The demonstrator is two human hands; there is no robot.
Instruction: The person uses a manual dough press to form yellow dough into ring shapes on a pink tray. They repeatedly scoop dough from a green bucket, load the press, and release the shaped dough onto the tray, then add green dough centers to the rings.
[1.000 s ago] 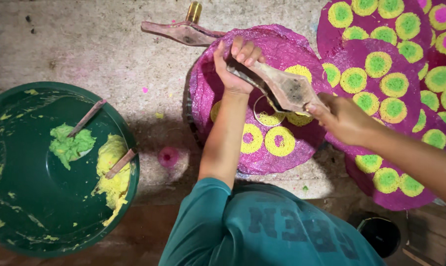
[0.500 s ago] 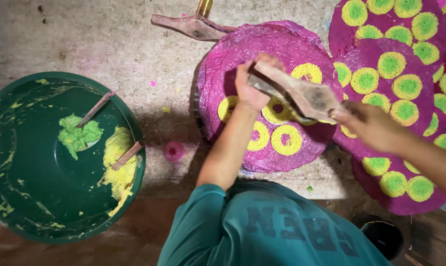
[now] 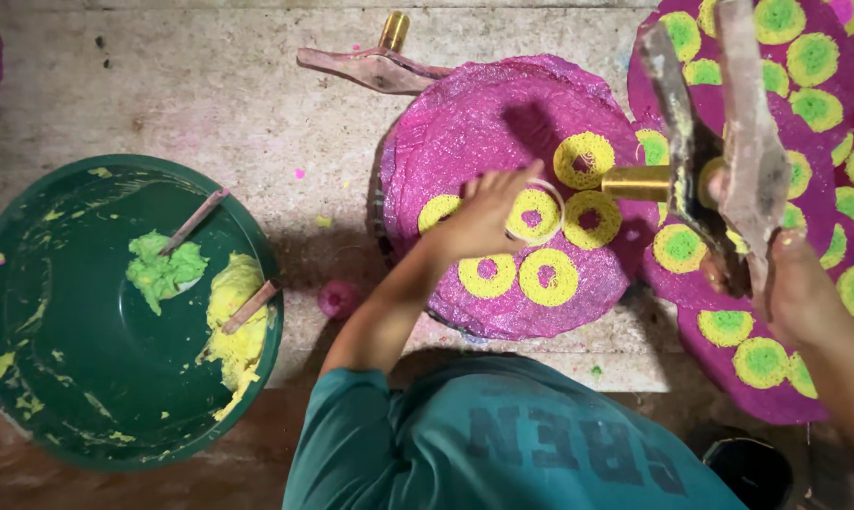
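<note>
My left hand (image 3: 483,215) reaches onto a round pink woven tray (image 3: 483,123), its fingertips on a thin white ring (image 3: 557,200) around one yellow noodle coil. Several yellow coils (image 3: 549,276) with pink centres lie on that tray. To the right my right hand (image 3: 797,295) grips a wooden lever press (image 3: 743,142), lifted close to the camera. The press's brass cylinder (image 3: 639,182) points left over the tray.
A big green basin (image 3: 68,368) at the left holds green dough (image 3: 162,269) and yellow dough (image 3: 233,326), each with a stick in it. A second wooden press (image 3: 370,68) lies at the back. Pink trays of green-yellow coils (image 3: 797,401) overlap at the right. A pink lump (image 3: 337,299) lies nearby.
My left hand has let go of the press and dropped onto the tray's yellow coils. My right hand has lifted the press up and to the right, nearer the camera.
</note>
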